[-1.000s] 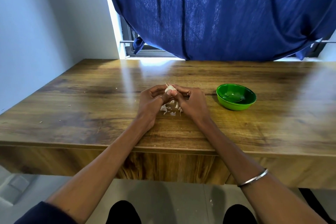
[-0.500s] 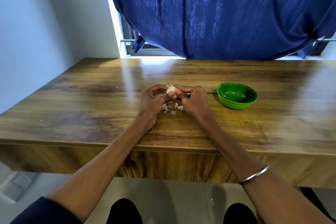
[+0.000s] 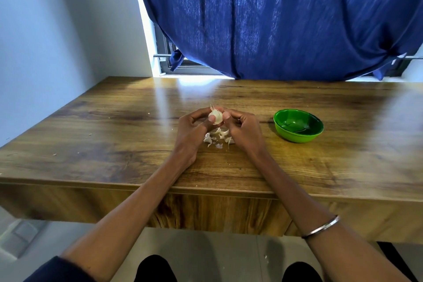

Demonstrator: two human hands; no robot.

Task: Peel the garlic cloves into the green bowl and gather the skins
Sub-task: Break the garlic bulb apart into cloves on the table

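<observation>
A white garlic bulb [image 3: 216, 116] with dry roots pointing up sits between both hands, just above the middle of the wooden table [image 3: 114, 144]. My left hand [image 3: 192, 129] grips it from the left, thumb pressed on its front. My right hand [image 3: 242, 129] pinches it from the right. Several pieces of white garlic skin [image 3: 218, 138] lie scattered on the table right under the hands. The green bowl [image 3: 298, 125] stands to the right of my right hand, a hand's width away; I see no cloves in it.
A blue curtain [image 3: 274, 18] hangs behind the table over a window. A pale wall [image 3: 57, 30] runs along the left. Tiny skin crumbs [image 3: 55, 154] dot the table's left part. The table's front edge lies close to my forearms.
Both hands stay on the garlic bulb; the fingers have shifted slightly around it. A few more skin pieces show on the table beneath the hands. The bowl has not moved.
</observation>
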